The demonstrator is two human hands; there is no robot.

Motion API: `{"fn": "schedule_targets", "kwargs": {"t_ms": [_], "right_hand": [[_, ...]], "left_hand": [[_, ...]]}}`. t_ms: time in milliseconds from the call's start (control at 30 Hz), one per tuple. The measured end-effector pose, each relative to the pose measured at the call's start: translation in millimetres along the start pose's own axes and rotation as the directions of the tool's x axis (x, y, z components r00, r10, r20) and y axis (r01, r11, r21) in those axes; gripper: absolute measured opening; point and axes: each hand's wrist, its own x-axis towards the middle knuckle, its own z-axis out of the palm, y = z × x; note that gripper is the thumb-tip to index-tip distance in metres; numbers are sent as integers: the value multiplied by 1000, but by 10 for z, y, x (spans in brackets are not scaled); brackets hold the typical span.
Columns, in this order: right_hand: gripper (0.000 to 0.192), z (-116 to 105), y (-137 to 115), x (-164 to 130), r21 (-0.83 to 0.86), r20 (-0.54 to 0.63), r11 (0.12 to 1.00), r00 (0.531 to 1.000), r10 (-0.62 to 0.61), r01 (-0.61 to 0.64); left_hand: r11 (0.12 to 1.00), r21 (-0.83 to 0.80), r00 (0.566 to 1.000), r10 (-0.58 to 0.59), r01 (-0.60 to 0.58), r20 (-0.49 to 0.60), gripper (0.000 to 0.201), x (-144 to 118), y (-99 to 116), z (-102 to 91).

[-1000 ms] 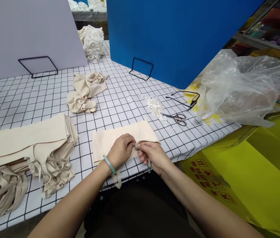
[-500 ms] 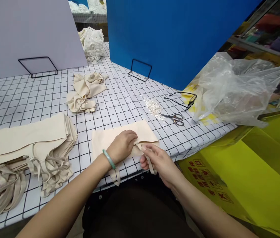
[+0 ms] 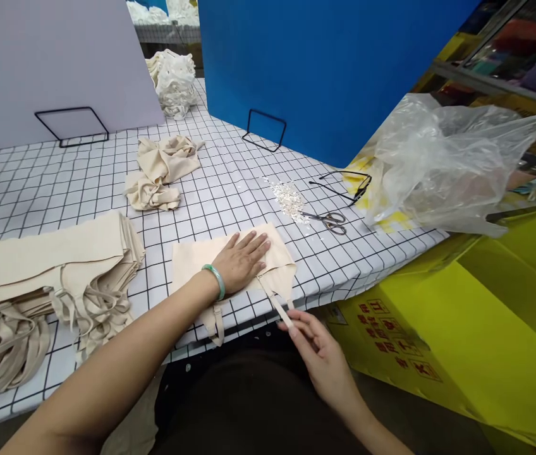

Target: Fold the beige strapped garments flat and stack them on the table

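Note:
A cream cloth garment (image 3: 196,259) with thin straps lies flat near the table's front edge. My left hand (image 3: 242,262), a green bangle at its wrist, rests on it with fingers spread, pressing the fabric down. Between the thumb and fingers of my right hand (image 3: 318,351) is a cream strap (image 3: 277,306), stretched from the garment past the table edge. Another strap (image 3: 218,323) hangs over the edge below my left wrist.
To the left is a stack of similar cream garments (image 3: 59,253). Crumpled cloth (image 3: 166,164), scissors (image 3: 332,221), white scraps (image 3: 289,199) and glasses (image 3: 356,189) lie farther back. A clear plastic bag (image 3: 443,158) and yellow box (image 3: 476,328) are right; a blue panel (image 3: 315,76) stands behind.
My left hand has flattened onto the cloth, its fingers now spread. My right hand has drawn the strap down toward me, pulling it straight. The garment's upper flap lies flatter.

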Motion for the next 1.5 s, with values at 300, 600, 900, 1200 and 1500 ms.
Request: {"fn": "schedule_targets", "kwargs": {"t_ms": [300,600,900,1200,1500], "right_hand": [[60,-85,-756,1033,-651,140,547,791,-595,526],[72,128,-554,1645,-816,460,216,829,-318,536],[75,41,-571,1650,-825,440,235,846,-301,513],[63,954,-987,1449,-306,855,149,340,-392,940],[63,1154,-859,1543,-269,889,142,302,-344,953]], "left_hand": [[953,2,907,-289,304,-305,50,-508,-201,-235],[818,-103,680,-534,566,-502,48,-1163,-552,-211],[895,-43,827,-428,444,-365,50,-1177,-59,-46],[574,-685,728,-679,450,-91,20,-1920,1004,419],[364,-798,795,-565,481,221,41,-1901,886,790]]}}
